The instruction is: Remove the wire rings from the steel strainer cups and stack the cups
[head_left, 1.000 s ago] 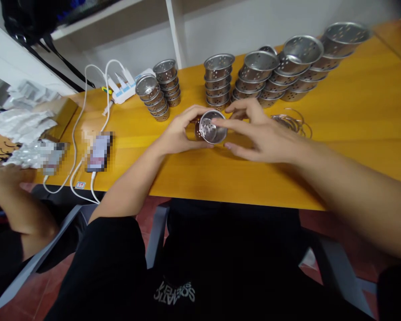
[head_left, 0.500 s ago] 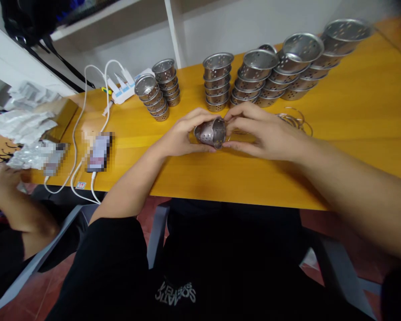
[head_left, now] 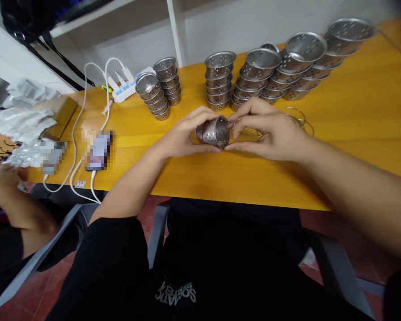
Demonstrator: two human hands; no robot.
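A small perforated metal cup (head_left: 214, 132) lies on its side just above the yellow table (head_left: 354, 116), held between both hands. My left hand (head_left: 183, 133) wraps round its closed end. My right hand (head_left: 270, 131) pinches at its open rim with fingertips pressed together; a thin wire ring seems to sit there, though I cannot make it out clearly. Loose wire rings (head_left: 300, 120) lie just behind my right hand.
Stacks of the same cups (head_left: 219, 80) stand in rows at the back, wider ones (head_left: 300, 62) to the right. A white power strip (head_left: 122, 87), cables and a phone (head_left: 98, 149) lie at left. Another person's arm (head_left: 10, 196) and foil packets (head_left: 20, 125) are at far left.
The cup has turned from mouth-up facing me to lying sideways. My right hand has closed in from an open reach to a pinch at the rim.
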